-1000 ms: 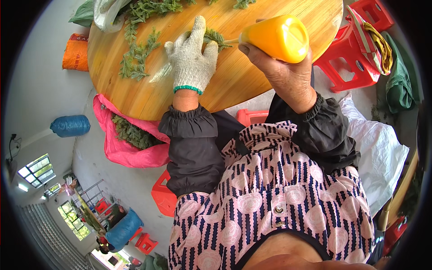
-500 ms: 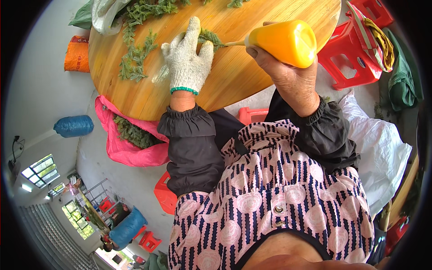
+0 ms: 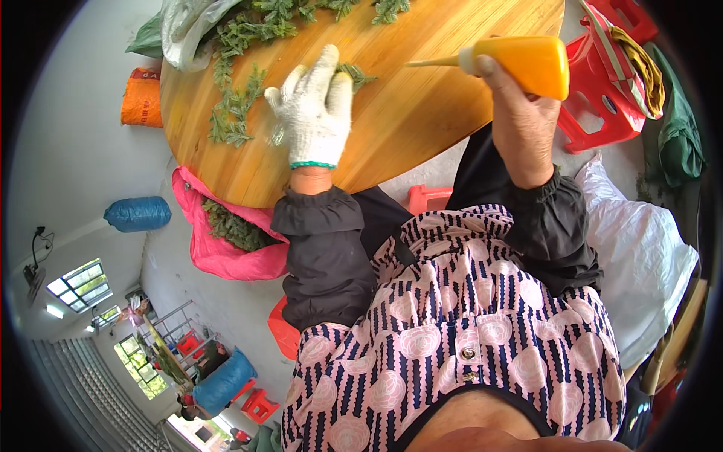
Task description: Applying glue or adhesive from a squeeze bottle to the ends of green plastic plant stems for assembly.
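Observation:
My left hand (image 3: 312, 113), in a white knit glove with a green cuff, lies over the table with its fingers stretched and apart. A small green artificial sprig (image 3: 355, 74) shows between its forefinger and thumb; the rest of the sprig is hidden by the glove. My bare right hand (image 3: 526, 124) is wrapped round a yellow squeeze bottle (image 3: 531, 66). The bottle is tipped on its side, and its long thin nozzle (image 3: 433, 63) points left over the tabletop, apart from the sprig.
More green sprigs (image 3: 235, 113) lie on the round wooden table (image 3: 422, 113) to the left and far side. A plastic bag (image 3: 183, 34) sits at its far left. Below hangs a pink sack (image 3: 215, 252) of greenery. Red stools (image 3: 602, 113) and a white sack (image 3: 640, 256) stand right.
My right hand has drawn the yellow squeeze bottle away to the right, so its nozzle has left the sprig. My left hand stays over the sprig. The view has shifted slightly.

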Tool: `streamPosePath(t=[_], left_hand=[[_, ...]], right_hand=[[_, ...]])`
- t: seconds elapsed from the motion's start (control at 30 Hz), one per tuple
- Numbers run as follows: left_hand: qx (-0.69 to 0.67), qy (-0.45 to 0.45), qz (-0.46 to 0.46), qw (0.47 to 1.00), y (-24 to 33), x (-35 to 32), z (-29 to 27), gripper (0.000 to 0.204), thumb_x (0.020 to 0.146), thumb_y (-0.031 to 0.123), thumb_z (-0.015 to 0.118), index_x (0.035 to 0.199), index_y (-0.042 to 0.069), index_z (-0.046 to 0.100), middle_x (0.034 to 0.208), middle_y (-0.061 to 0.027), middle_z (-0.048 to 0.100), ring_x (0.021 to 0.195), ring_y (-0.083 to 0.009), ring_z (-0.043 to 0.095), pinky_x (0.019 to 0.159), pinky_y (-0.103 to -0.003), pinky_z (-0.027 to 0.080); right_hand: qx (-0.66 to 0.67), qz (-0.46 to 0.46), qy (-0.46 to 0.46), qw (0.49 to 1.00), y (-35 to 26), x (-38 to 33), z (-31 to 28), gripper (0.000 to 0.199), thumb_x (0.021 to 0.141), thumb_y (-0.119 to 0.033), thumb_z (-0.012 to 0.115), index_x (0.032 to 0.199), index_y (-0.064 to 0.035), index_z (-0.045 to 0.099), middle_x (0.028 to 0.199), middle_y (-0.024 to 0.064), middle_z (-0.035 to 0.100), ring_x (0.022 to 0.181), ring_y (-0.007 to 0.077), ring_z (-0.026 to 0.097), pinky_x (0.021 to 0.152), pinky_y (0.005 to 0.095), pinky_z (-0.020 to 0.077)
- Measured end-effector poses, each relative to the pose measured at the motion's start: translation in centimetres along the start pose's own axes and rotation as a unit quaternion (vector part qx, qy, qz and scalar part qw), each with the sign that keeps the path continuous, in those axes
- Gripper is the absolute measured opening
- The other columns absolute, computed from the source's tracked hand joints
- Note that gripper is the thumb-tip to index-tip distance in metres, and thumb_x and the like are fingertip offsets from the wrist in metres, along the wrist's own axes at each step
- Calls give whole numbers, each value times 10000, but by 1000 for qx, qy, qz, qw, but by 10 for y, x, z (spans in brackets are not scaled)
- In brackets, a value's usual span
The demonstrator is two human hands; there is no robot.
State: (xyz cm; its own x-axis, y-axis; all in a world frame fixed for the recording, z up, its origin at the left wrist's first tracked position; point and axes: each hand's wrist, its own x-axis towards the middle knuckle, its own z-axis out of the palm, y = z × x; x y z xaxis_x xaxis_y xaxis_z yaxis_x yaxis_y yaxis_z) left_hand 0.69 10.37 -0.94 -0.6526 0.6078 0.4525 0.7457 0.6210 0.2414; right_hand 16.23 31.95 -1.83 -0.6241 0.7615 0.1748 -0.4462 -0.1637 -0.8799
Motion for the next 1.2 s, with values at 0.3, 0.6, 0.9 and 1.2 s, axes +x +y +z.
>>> streamPosePath(t=[0.3,0.6,0.9,1.2], left_hand=[[279,18,-51,959,-15,1,-22,331,882,384,702,1181,255,764,1335,-12,693,1324,-299,534,1173,-708,150],[244,-19,-185,952,-94,-2,-75,505,875,272,673,1378,253,648,1327,-42,689,1299,-288,562,1129,-722,210],[1,31,-333,942,-78,90,-11,694,920,257,712,1541,73,463,767,-42,681,537,-142,558,520,-344,464],[-360,167,-241,886,-62,83,-9,549,927,-17,618,1471,-7,546,1213,-63,684,896,-97,609,819,-259,513]], right_hand=[[73,-21,17,997,18,44,-7,309,917,-117,804,1172,2,679,1103,70,715,1031,182,703,938,350,563],[144,26,58,987,20,43,-2,283,912,-171,816,1112,2,714,1044,58,725,944,146,698,873,300,558],[127,41,27,991,17,39,1,263,927,-167,799,1111,2,717,1043,45,732,963,135,696,885,288,547],[103,43,22,994,13,38,-1,241,926,-182,797,1071,-4,726,968,26,739,881,101,676,823,257,530]])
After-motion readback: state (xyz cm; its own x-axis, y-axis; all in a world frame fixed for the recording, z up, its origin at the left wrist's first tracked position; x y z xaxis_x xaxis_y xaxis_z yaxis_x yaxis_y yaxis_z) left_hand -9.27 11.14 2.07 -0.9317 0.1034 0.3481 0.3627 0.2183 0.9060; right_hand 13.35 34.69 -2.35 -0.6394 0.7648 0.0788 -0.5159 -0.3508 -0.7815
